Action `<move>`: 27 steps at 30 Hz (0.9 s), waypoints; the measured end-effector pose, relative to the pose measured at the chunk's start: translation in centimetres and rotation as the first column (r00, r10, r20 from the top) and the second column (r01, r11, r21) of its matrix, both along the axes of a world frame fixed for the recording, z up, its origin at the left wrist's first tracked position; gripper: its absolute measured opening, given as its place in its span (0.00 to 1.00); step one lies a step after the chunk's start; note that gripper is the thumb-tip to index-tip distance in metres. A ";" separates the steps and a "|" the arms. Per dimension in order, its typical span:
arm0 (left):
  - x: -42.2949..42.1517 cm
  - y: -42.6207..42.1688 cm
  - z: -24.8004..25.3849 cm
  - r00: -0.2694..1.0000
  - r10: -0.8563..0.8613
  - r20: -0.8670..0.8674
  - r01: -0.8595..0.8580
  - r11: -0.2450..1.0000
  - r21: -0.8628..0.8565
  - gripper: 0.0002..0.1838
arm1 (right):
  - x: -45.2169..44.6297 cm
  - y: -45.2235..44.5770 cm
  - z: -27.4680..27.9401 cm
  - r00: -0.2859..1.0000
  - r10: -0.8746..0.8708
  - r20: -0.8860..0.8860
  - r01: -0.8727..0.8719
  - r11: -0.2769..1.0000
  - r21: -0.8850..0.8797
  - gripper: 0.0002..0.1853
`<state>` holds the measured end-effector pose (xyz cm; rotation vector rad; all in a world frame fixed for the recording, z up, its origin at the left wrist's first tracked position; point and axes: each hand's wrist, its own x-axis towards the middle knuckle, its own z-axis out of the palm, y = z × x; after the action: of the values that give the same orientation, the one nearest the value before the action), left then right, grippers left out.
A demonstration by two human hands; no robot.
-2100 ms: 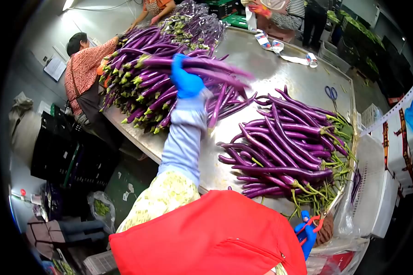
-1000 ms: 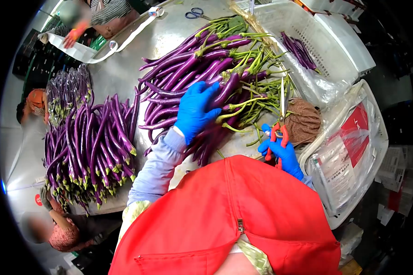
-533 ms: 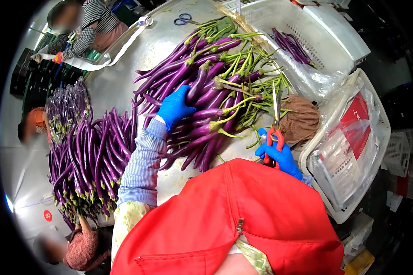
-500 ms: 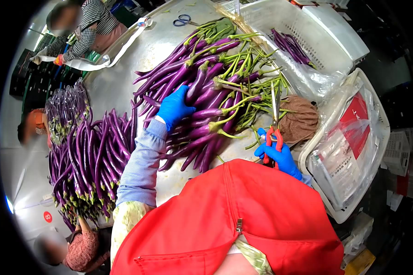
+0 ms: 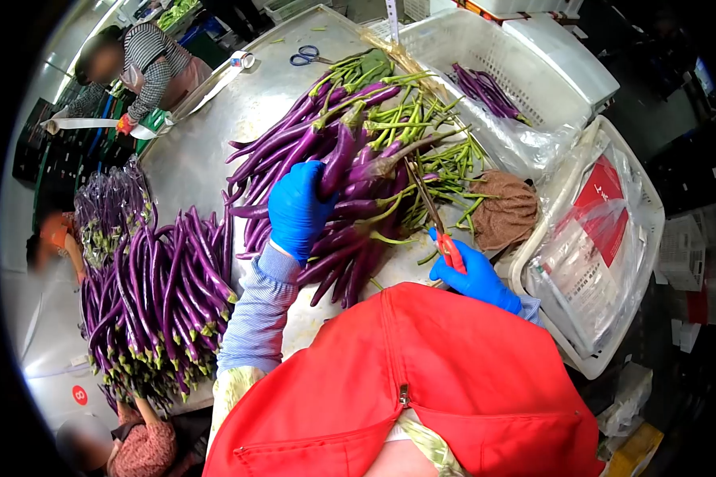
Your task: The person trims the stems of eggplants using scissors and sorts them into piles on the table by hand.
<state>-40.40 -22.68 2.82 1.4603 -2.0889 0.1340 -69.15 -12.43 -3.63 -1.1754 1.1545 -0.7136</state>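
Observation:
My left hand (image 5: 301, 208), in a blue glove, is closed around a purple eggplant (image 5: 341, 161) lifted a little above the heap of long eggplants (image 5: 274, 155). How many it grips is partly hidden by the fingers. In my blue-gloved right hand (image 5: 481, 278) are red-handled scissors (image 5: 426, 195), blades pointing up and left. Their tips are beside a long eggplant stem (image 5: 422, 145) that sticks out to the right; whether they touch it I cannot tell. Cut green stems (image 5: 445, 163) lie scattered to the right of the heap.
A brown cloth bundle (image 5: 504, 210) lies right of the scissors. Beyond it are a white crate (image 5: 525, 75) with some eggplants and a basket (image 5: 652, 191) of plastic bags. Blue-handled scissors (image 5: 305, 56) rest at the back. More eggplants (image 5: 163, 286) lie left, with co-workers nearby.
My left hand has raised an eggplant from the heap. The scissors in my right hand have swung left towards the stems, and their spread blades have drawn together.

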 end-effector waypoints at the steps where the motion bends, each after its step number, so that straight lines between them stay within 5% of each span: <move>1: -0.3 0.2 -0.1 1.000 0.017 -0.005 -0.018 1.000 -0.024 0.23 | -0.2 0.1 0.5 1.000 0.010 -0.017 -0.011 1.000 -0.006 0.29; 13: -1.0 1.2 -1.3 0.997 -0.046 0.060 0.045 0.999 0.016 0.22 | -1.5 0.7 0.6 0.993 0.010 -0.115 -0.018 0.998 -0.063 0.28; 21: -0.8 1.7 -1.5 0.995 -0.084 0.045 0.083 0.996 0.024 0.21 | -1.8 0.7 1.9 0.999 0.020 0.031 -0.025 0.984 0.178 0.20; 27: -0.8 2.5 -0.5 0.998 -0.059 -0.032 0.062 0.993 0.097 0.19 | -1.8 1.1 -0.8 0.988 -0.008 0.152 -0.020 0.983 0.185 0.23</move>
<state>-41.16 -20.14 2.33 1.4449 -2.1403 -0.0133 -70.95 -11.30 -4.41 -0.9508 1.0645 -0.6638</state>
